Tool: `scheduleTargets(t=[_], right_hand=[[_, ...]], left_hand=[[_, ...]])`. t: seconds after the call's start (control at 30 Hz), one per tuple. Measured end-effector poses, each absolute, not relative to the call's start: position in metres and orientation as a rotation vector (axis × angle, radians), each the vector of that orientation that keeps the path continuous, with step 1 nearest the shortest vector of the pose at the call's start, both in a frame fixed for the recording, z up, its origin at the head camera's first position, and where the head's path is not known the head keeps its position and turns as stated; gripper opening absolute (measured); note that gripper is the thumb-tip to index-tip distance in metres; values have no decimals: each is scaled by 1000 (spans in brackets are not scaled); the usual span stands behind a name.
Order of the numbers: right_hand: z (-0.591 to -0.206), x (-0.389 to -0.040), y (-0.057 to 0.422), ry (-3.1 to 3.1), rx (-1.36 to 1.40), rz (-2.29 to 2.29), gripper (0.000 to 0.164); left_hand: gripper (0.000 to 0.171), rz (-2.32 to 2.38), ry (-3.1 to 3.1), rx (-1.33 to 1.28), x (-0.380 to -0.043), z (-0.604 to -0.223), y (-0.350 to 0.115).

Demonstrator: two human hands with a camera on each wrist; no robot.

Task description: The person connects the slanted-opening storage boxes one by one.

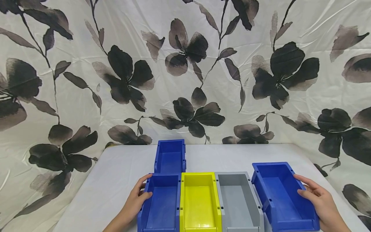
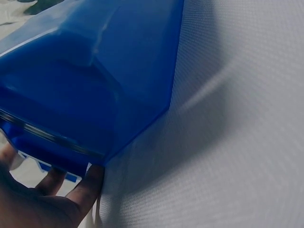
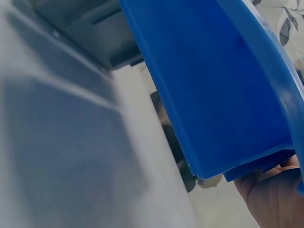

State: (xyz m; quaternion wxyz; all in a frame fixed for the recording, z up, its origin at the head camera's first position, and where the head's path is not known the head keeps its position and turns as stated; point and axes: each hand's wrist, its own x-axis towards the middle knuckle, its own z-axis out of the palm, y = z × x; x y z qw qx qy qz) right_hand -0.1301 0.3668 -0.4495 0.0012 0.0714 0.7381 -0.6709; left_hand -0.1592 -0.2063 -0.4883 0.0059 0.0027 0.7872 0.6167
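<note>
My left hand pinches the outer side wall of a blue storage bin, thumb over its rim. In the left wrist view that blue bin stands close over the white tabletop, fingers at its end. On the right, my right hand grips the side rim of another blue bin. This one sits askew, overlapping the grey bin's side in the head view. Seen from the right wrist, the blue bin is tilted above the table, with the hand at its lower end.
A yellow bin and a grey bin stand side by side, right of the left blue bin. Behind that blue bin is a further blue bin. The white table ends at a floral cloth backdrop.
</note>
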Motion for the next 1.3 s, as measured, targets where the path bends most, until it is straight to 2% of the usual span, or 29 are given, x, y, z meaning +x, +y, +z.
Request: scheduleTargets(t=[0.4,0.97,1.07,1.3], right_hand=[[-452,-132,370,2195,210,-2185,41],[-459,-131,360,2508,218,-1980,40],[-455,-130,358,2688,183,-1828,44],[-427,-135,348,3149,59,-1166,56]], left_hand=[[61,1907,2491,43,-159,-489,-207],[61,1933,2475,61,-160,-492,-209],[61,1938,2462,59,-160,-491,-208],[60,1931,2464,56,-159,-491,-208]])
